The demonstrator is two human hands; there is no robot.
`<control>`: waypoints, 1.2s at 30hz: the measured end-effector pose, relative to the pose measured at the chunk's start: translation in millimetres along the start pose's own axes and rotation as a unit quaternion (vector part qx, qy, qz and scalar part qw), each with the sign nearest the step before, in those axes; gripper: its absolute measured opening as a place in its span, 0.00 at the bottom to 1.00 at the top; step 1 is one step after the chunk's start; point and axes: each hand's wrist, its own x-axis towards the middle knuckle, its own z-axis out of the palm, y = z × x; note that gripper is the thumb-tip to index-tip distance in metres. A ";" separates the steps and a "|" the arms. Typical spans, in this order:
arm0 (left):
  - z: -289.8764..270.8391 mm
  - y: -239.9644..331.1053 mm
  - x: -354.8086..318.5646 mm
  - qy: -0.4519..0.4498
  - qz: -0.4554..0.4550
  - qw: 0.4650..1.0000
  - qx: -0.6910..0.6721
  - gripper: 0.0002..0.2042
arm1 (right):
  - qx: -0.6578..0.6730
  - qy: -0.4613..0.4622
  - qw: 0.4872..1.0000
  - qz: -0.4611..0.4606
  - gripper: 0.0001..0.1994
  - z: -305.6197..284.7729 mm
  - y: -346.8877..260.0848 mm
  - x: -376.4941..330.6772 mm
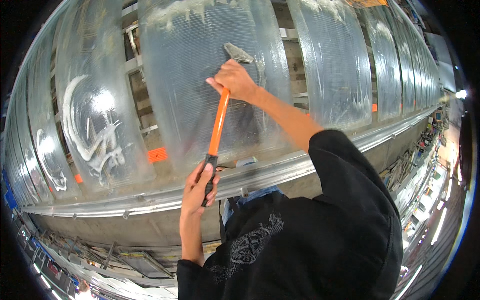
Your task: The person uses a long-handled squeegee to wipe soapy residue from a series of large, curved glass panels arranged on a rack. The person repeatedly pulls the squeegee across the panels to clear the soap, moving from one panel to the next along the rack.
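Note:
I hold a long scraper with an orange handle [218,125] and a grey flat blade [238,52]. My right hand [234,80] grips the handle high up, just below the blade. My left hand [199,187] grips the black lower end of the handle. The blade lies against a clear ribbed glass panel [195,75] smeared with white streaks. Both forearms come out of black sleeves.
More clear panels run left [95,110] and right [335,65], some with white smears. A metal rail [150,200] runs below them with a concrete ledge under it. Orange tags [157,154] show behind the glass. A lit hall lies far below at the right.

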 end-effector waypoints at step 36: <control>26.2 108.8 98.1 -0.064 0.029 0.997 0.011 0.20 | -0.024 0.112 0.993 0.027 0.22 -2.9 38.3 81.0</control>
